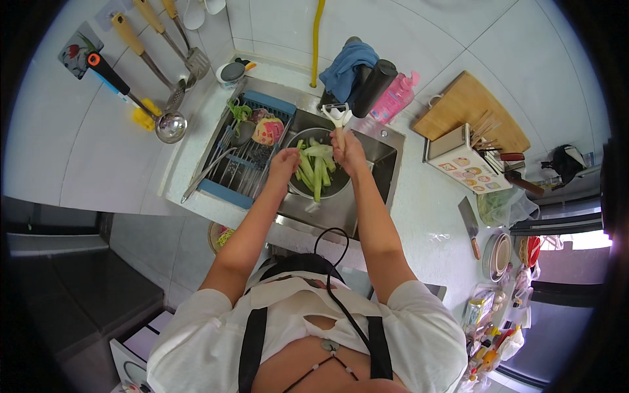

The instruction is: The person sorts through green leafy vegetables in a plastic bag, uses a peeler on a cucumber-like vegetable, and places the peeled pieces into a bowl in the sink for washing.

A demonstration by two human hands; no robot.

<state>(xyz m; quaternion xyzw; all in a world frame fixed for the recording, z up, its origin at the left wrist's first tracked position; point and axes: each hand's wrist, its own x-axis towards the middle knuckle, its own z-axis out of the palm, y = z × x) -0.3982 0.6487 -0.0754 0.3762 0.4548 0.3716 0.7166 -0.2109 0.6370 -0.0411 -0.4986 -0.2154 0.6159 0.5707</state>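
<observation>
My right hand (351, 154) is wrapped round the handle of a white Y-shaped peeler (338, 119), its blade end pointing up and away from me. Below it, a round metal bowl (341, 191) sits in the steel sink, with several pale green stalks (318, 175), celery-like, lying in it. Some paler, thinner pieces lie on top of the stalks. At the bowl's left rim is my left hand (284, 164), its fingers curled together; whatever they may pinch is too small to make out.
A blue-edged drying rack (216, 191) with tongs and produce covers the sink's left side. Behind the sink stand a blue cloth (347, 71) and a pink bottle (396, 97). To the right are a knife holder (462, 164) and a cleaver (468, 217). Ladles (171, 127) hang left.
</observation>
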